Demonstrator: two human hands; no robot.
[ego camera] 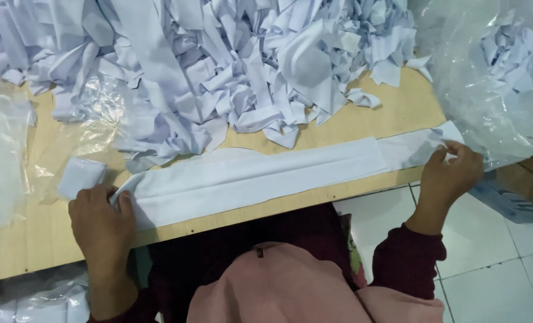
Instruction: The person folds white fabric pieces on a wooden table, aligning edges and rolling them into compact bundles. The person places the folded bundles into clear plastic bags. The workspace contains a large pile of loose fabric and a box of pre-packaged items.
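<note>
- I see the white strip (260, 176) lying flat along the near edge of the table (398, 110), stretched between my two hands.
- My left hand (102, 221) rests on the strip's left end, fingers curled down over it and pressing it to the wood; I judge it closed on the cloth, though the fingertips are partly hidden.
- My right hand (451, 173) pinches the strip's right end, thumb and fingers together on it, right at the table's corner.
- A small folded piece (81, 176) sits just beside the left hand, apart from the strip.
- The scrap pile (218, 66) crowds in from behind; its nearest bits touch or nearly touch the strip's far edge.
- A clear plastic bag (493, 78) of more scraps hangs at the right, touching the right hand's side.
- Risks as I judge them: the right end overhangs the corner, so a loosened pinch could let it slide off toward the floor.
- Uneven pull between the hands could skew or wrinkle the layers.
- Loose scraps could get dragged in and caught under the strip.
</note>
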